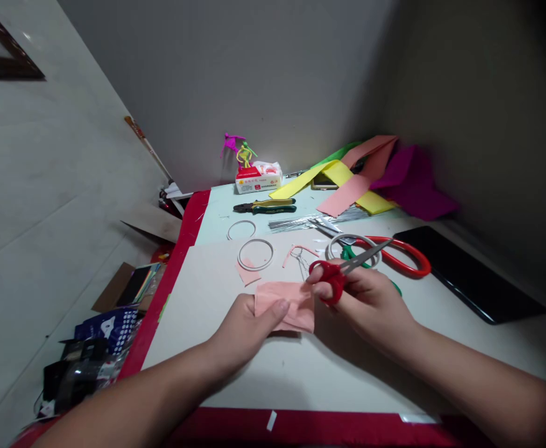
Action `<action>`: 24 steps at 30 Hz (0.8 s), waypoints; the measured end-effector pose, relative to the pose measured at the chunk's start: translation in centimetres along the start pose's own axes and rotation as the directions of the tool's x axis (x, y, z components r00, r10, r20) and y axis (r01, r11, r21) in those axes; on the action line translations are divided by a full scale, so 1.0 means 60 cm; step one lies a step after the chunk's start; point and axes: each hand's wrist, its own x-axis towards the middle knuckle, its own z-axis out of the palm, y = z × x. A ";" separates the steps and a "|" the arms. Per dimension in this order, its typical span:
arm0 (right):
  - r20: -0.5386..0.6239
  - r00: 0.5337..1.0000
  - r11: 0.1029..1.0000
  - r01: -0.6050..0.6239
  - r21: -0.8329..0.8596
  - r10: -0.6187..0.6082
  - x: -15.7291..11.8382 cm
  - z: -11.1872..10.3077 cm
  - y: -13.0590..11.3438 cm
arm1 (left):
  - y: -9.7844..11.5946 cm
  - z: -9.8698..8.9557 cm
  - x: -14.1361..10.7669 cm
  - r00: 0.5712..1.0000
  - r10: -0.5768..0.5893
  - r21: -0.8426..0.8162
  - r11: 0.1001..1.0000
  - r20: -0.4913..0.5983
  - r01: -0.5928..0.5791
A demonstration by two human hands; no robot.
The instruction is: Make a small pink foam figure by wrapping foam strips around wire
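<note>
Red mat edge (301, 426), then pale card (273, 373). Left hand (242, 330) flat, fingers together, pinning pink paper (296, 311) to card. Right hand (366, 305), fingers curled tight around red-handled scissors (333, 277), just beside paper, blades narrow.

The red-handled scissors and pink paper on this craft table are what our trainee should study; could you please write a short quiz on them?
1. Which hand holds the red-handled steel scissors: the right hand or the left hand?
2. True or false: the left hand rests on the crumpled pink paper sheet.
3. What is the tool with yellow and dark green handles lying near the far end of the table?

Key: 1. The right hand; 2. True; 3. Pliers.
</note>
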 end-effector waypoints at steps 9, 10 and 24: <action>-0.085 0.988 0.984 0.121 -0.131 -0.132 0.003 0.003 0.010 | -0.006 -0.001 0.003 0.999 0.053 -0.157 0.986 0.008 -0.051; -0.069 0.996 0.995 0.050 -0.088 -0.056 0.004 0.003 0.012 | -0.007 -0.001 0.002 0.999 0.052 -0.157 0.986 0.010 -0.049; 0.059 0.991 0.993 -0.118 0.008 0.118 0.004 0.009 0.027 | -0.013 -0.019 0.016 0.999 0.047 -0.155 0.987 0.000 -0.047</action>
